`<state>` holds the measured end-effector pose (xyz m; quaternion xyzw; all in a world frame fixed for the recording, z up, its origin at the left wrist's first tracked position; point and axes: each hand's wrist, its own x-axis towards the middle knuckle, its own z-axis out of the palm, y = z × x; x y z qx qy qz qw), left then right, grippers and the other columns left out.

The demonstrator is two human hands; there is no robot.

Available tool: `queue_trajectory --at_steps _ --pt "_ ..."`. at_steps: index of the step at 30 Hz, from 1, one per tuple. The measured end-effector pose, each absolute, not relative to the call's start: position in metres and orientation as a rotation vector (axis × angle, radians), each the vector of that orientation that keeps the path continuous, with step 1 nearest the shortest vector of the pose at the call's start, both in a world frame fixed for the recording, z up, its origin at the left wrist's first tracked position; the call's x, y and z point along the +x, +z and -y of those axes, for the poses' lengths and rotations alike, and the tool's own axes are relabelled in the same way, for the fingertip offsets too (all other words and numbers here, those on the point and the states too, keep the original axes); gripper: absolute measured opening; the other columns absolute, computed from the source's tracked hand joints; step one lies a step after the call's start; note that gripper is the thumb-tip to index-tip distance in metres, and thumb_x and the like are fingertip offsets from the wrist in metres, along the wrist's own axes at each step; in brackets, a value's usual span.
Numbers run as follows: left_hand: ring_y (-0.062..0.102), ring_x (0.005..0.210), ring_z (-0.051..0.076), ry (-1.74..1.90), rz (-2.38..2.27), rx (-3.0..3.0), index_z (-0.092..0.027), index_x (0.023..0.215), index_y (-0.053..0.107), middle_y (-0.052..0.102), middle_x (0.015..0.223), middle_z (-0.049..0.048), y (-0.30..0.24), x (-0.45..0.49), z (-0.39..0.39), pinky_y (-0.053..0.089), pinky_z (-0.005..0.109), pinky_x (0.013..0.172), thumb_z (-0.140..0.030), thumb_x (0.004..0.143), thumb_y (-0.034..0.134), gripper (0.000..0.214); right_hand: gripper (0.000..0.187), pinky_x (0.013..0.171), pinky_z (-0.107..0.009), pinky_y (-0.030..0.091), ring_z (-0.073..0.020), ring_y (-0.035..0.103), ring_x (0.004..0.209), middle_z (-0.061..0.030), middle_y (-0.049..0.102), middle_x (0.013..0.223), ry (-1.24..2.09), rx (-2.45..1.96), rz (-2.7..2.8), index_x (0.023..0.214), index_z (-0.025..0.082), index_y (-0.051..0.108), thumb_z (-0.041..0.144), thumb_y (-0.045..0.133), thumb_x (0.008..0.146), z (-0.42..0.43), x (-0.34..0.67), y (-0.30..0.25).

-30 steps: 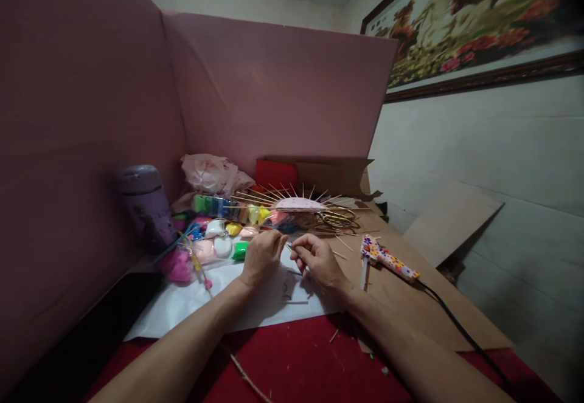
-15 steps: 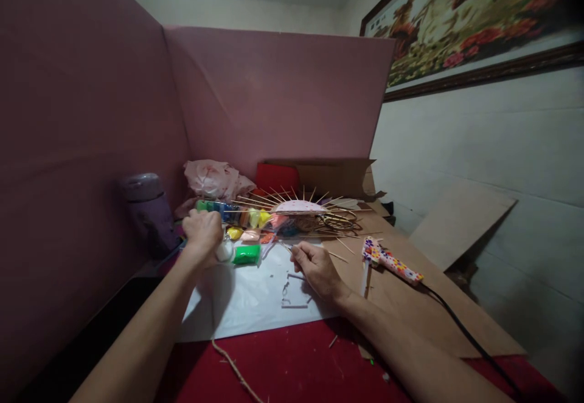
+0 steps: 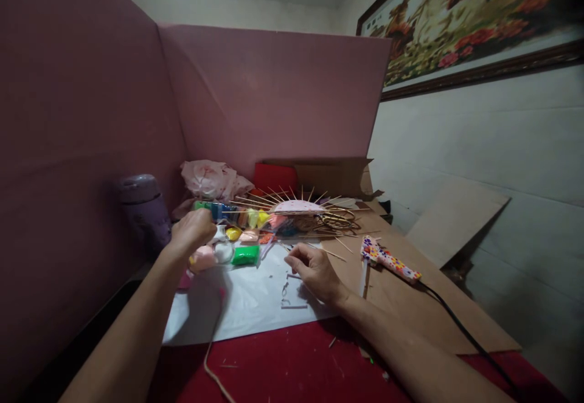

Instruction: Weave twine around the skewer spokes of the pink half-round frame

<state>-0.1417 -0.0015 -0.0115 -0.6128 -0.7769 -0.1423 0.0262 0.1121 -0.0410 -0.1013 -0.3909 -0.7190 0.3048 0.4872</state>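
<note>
My left hand point(image 3: 191, 233) is curled among small packets of coloured clay point(image 3: 237, 233) at the left, its fingers closed around a white packet point(image 3: 220, 234) as far as I can see. My right hand point(image 3: 312, 269) rests on the white sheet point(image 3: 255, 299) with its fingers pinched on a thin wooden stick point(image 3: 319, 250). Behind both hands lies a pink disc with sticks radiating from it point(image 3: 298, 207). A green clay packet point(image 3: 245, 255) and a pink one point(image 3: 203, 259) lie between the hands.
A glue gun with a flowered pattern point(image 3: 387, 260) and black cord lies on brown cardboard point(image 3: 424, 312) to the right. A purple flask point(image 3: 143, 208) stands at the left by the pink board walls point(image 3: 274, 93). A cardboard box point(image 3: 333, 175) and crumpled bag point(image 3: 212, 178) sit behind. Red cloth point(image 3: 296, 366) covers the near table.
My left hand left the right hand and reached left to the clay packets, closing on one. The right hand stayed on the sheet and lowered slightly.
</note>
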Motion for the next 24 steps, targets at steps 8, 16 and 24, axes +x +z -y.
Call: queue_trajectory --at_steps 8,16,24 --pt "0.032 0.039 0.004 -1.573 1.942 -3.419 -0.015 0.068 0.057 0.055 0.051 0.0002 0.007 -0.064 0.052 0.017 0.02 0.04 -0.038 0.068 0.064 0.025 0.034 0.052 -0.023 0.037 -0.0101 0.045 0.056 -0.0018 0.052 0.074 0.885 -0.643 1.771 0.088 0.019 0.066 0.044 0.043 0.085 0.047 0.115 -0.094" --pt "0.032 0.037 0.004 -1.537 2.043 -3.532 -0.01 0.069 0.061 0.057 0.048 0.0021 -0.051 -0.033 0.038 0.018 0.021 0.039 -0.04 0.069 0.064 0.03 0.026 0.057 -0.025 0.042 -0.0117 0.05 0.058 -0.0006 0.056 0.067 1.11 -0.59 1.196 0.07 0.019 0.061 0.044 0.058 0.075 0.033 0.117 -0.087" --pt "0.042 0.044 0.005 -1.753 2.196 -3.631 -0.01 0.076 0.064 0.063 0.061 0.0059 -0.063 -0.036 0.04 0.022 0.019 0.043 -0.028 0.069 0.063 0.02 0.029 0.044 -0.02 0.037 -0.0077 0.046 0.047 0.0016 0.057 0.06 1.253 -0.61 0.777 0.074 0.018 0.059 0.045 0.067 0.066 0.018 0.127 -0.089"
